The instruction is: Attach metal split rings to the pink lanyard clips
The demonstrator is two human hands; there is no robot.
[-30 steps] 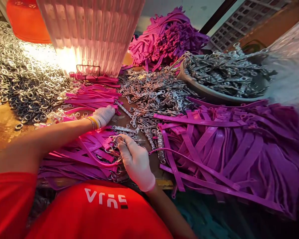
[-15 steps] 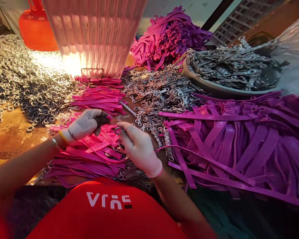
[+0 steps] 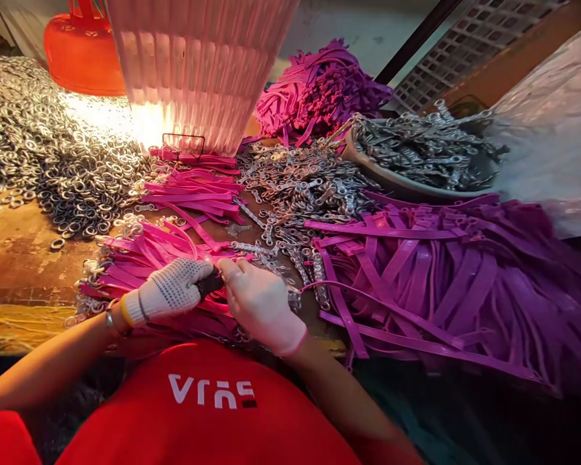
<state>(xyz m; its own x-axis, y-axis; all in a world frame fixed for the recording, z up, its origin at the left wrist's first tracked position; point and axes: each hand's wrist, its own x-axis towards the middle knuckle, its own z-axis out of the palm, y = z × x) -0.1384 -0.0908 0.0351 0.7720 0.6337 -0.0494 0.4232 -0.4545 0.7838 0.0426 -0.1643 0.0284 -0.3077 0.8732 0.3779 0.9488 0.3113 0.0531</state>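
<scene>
Cluttered bench [image 3: 14,258] before you: your left hand [image 3: 172,294] pinches a small dark piece [image 3: 209,284], your right hand [image 3: 259,303] curls closed against it, over pink straps [image 3: 140,258], metal clips [image 3: 300,184] beyond.

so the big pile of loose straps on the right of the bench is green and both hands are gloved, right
Not quite: the head view shows the big pile of loose straps is purple, not green. The left hand and right hand are indeed both gloved.
</scene>
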